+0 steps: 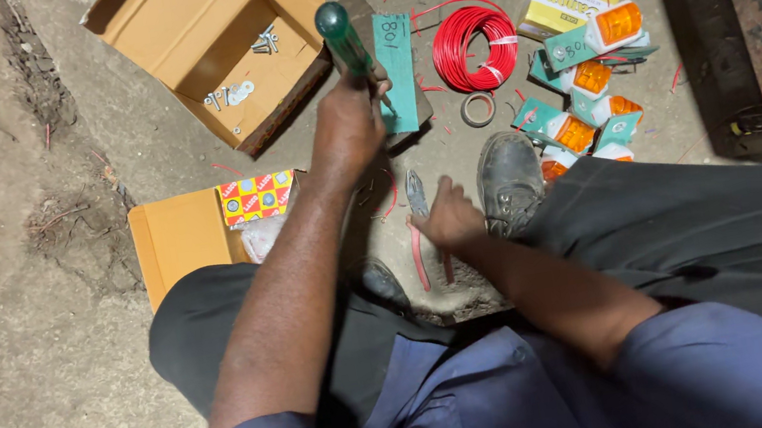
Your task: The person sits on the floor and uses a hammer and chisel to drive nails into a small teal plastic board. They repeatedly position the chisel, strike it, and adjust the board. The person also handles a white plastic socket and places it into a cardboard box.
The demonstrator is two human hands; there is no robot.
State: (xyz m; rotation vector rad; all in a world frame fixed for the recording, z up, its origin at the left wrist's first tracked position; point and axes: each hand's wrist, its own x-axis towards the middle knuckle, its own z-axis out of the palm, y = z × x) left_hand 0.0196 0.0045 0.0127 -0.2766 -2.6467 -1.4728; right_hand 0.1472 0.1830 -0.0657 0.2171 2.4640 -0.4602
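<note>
A translucent green plastic-handled screwdriver (343, 40) stands upright, clenched in the left hand (346, 129) above the rough concrete floor (88, 137), while the right hand (449, 217) closes on steel pliers (416, 195) beside a glossy red wire coil (474, 47).

An open box (215, 43) lies on the floor (13, 380) at far left, with screws (227, 94) in it. Right of it lies a card (397, 71), then a wire coil (474, 47) with a tape roll (477, 109) just before it. Farther right sit the lamps (595, 96), behind a shoe (509, 180). A flat carton (179, 239) lies nearer, at left.
</note>
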